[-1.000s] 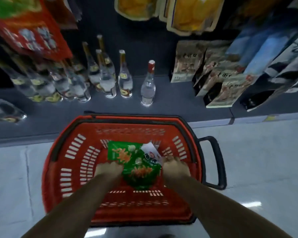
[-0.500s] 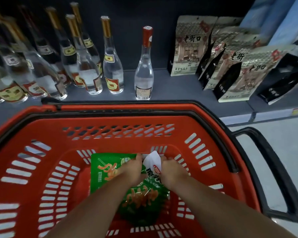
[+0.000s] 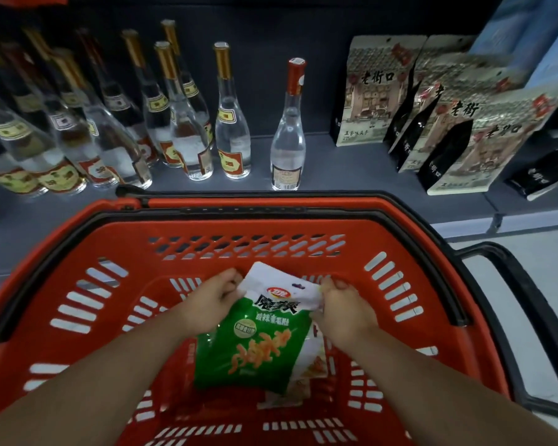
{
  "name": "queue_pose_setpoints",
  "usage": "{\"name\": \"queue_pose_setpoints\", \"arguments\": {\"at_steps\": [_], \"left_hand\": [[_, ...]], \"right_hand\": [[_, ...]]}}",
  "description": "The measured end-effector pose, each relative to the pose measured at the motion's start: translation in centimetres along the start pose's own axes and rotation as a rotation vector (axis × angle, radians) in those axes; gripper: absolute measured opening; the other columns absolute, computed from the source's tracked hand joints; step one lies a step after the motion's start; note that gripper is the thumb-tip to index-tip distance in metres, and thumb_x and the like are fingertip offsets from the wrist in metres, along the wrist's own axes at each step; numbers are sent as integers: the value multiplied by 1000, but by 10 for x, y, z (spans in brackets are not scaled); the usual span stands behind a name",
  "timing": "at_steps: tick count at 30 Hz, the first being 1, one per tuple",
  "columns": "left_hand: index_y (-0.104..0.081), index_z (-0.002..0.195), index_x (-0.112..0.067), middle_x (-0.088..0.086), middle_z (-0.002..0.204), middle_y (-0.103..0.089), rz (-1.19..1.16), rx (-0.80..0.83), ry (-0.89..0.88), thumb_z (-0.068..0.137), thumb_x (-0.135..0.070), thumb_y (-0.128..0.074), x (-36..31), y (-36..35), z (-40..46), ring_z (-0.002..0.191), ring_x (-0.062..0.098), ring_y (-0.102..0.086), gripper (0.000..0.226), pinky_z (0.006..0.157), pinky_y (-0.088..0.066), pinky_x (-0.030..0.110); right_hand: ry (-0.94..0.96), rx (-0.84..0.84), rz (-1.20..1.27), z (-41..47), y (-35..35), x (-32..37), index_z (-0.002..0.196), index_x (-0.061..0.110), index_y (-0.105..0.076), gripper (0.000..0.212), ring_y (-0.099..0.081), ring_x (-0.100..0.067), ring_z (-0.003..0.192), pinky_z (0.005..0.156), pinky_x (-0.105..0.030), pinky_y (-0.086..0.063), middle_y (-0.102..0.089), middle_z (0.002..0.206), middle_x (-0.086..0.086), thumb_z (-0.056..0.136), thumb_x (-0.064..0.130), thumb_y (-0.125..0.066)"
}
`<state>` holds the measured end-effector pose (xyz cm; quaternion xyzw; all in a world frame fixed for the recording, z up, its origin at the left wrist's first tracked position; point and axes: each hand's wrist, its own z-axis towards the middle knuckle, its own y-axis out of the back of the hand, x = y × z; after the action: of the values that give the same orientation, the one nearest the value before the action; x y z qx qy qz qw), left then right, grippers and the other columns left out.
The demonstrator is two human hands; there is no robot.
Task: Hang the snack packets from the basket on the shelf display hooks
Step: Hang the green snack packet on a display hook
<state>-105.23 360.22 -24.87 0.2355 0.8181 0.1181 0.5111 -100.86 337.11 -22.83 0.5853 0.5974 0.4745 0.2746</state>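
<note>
1. Beyond the left hand (image 3: 213, 302), clear glass bottles (image 3: 174, 123) with gold caps crowd the shelf (image 3: 351, 169); a red-capped bottle (image 3: 289, 130) stands apart to their right.
2. The left hand pinches the top left corner of the green snack packet (image 3: 258, 342), inside the red basket (image 3: 245, 246).
3. The right hand (image 3: 342, 312) pinches the packet's top right corner; more packets (image 3: 310, 365) lie under it.
4. Beyond the right hand stand beige-and-black pouches (image 3: 368, 91); the basket's black handle (image 3: 535, 317) juts out to its right.
5. Half a second ago the packet lay flatter on the basket floor; now its white top is raised between both hands.
</note>
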Motion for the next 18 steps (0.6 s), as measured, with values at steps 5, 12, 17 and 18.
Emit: {"name": "queue_pose_setpoints", "arguments": {"at_steps": [5,12,17,18], "left_hand": [[-47,96,-13,14,91,-67,-194,-70,10,101,-16,-44,-3,20,-22,83,23,-60,6,76,-51,48],[-54,108,-19,-3,102,-74,-491,-181,106,100,-17,-46,1,22,-38,100,21,-65,11,83,-51,40],[-69,110,-21,-3,107,-74,-462,-171,102,89,-27,-63,-9,26,-49,104,17,-67,23,99,-47,39],[-71,108,-18,-2,106,-74,-455,-190,76,86,-30,-64,-12,28,-51,104,16,-68,26,100,-47,38]], "right_hand": [[-67,58,642,9,-1,9,112,15,-38,56,-61,-18,96,78,-30,-53,-62,106,-2,76,24,-80],[-12,266,977,8,5,16,96,23,-61,28,-63,-7,88,93,-33,-50,-68,100,3,80,3,-74],[10,269,994,3,13,21,92,21,-70,6,-70,-12,94,91,-30,-52,-74,100,2,86,22,-70],[20,255,1009,4,16,23,98,20,-71,12,-69,-11,96,92,-29,-52,-74,102,2,87,23,-70]]}}
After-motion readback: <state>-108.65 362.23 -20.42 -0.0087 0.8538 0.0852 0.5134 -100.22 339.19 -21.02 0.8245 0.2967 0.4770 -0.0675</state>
